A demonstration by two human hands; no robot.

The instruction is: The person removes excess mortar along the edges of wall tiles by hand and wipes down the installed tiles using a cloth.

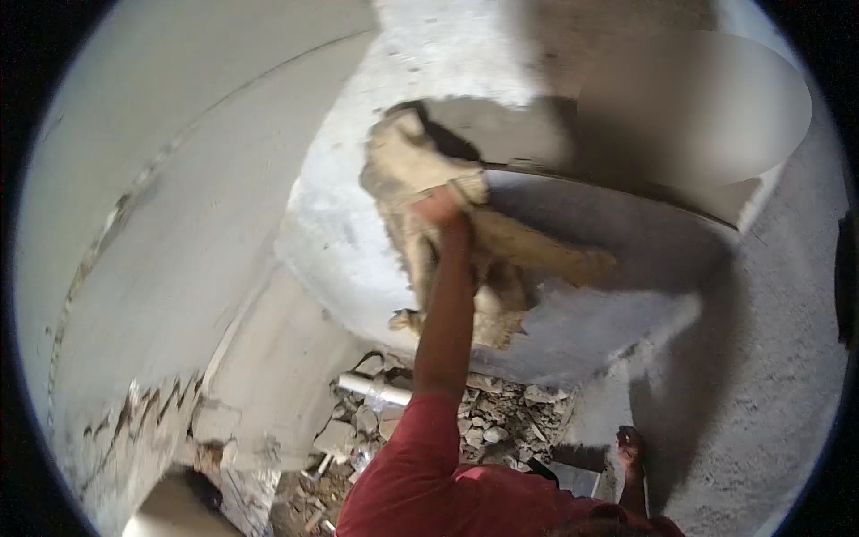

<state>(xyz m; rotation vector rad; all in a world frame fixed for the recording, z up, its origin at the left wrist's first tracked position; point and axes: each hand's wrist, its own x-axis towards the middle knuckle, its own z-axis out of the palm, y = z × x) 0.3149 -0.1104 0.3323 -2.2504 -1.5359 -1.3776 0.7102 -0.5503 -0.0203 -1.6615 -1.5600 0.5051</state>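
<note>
We see the crumpled tan material (510, 237) just above the middle of the view, toward twelve o'clock, spread against a pale plastered surface (591, 327); it looks like cloth or sacking, but motion blur keeps us from being sure. Its lower edge is ragged, its upper end is bulky, and one tapering strip runs out toward three o'clock. Our left hand (438, 207) lies over its upper part at twelve o'clock, at the end of a bare forearm that rises from a red sleeve (428, 434) near six o'clock. The fingers are too blurred for us to tell whether this grip pinches the material or merely presses on it. Our right hand (630, 445) is between four and five o'clock, well apart from the material and near a rough grey surface (778, 358); its fingers look curled, yet we cannot tell whether that grip has anything inside. Below the material, toward six o'clock, we find a heap of broken rubble (488, 434), with a white tube (376, 391) lying across it at seven o'clock. A long crack (183, 134) runs down the pale wall (170, 268) around ten o'clock, and near eight o'clock we notice jagged, broken plaster (148, 407).
</note>
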